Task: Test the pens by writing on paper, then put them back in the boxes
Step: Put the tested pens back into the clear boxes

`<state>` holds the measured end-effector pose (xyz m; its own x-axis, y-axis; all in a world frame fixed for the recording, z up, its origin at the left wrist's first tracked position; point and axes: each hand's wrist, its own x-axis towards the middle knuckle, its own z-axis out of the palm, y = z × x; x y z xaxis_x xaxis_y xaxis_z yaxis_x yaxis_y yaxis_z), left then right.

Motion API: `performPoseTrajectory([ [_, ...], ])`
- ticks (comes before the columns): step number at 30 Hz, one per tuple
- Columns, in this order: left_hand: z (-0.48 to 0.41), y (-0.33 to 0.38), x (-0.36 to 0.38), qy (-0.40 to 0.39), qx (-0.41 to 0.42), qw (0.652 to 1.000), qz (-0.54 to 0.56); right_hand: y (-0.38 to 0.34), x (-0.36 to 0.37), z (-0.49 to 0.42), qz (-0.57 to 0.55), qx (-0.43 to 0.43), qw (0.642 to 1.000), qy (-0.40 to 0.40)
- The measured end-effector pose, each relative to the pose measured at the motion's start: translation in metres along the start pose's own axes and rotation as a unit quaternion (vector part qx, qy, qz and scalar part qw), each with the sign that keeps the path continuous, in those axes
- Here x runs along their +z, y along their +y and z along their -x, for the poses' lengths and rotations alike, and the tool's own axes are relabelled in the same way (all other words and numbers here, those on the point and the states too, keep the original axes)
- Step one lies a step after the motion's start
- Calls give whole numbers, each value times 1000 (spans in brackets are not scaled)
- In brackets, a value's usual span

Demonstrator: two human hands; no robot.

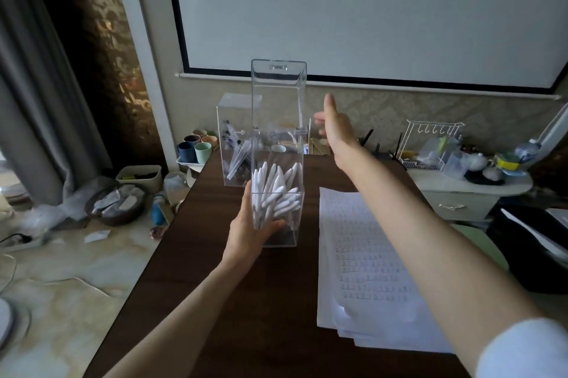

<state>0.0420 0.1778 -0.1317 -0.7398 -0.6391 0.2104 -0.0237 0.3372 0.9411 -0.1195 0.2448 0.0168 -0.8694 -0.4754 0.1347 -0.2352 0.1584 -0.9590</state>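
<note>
Dark wood table (215,300), and along its right edge lie the sheets of paper (368,254), lined with rows of written marks. Mid-table now: the left hand (249,230) grips the clear box (295,224) low on its left wall, thumb up the side, fingers curled round the front. Inside, white pens (276,190) lean in a bunch. Its lid (278,95) stands upright. The right hand (336,128) hangs beside the box's top, fingers straight, holding nothing; touching or not, I can't tell. By the far edge stands a second box (235,144), more pens inside.
</note>
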Motion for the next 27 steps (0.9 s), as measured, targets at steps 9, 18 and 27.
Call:
performPoseTrajectory([
  [9,0,-2,-1,-10,-1,1000,25,-32,9,14,51,-143,988,-5],
  [18,-1,-6,-2,0,0,999,-46,51,-1,67,111,-314,943,-3],
  [27,-3,-10,-4,-5,19,997,-69,114,12,95,205,-262,943,-4],
])
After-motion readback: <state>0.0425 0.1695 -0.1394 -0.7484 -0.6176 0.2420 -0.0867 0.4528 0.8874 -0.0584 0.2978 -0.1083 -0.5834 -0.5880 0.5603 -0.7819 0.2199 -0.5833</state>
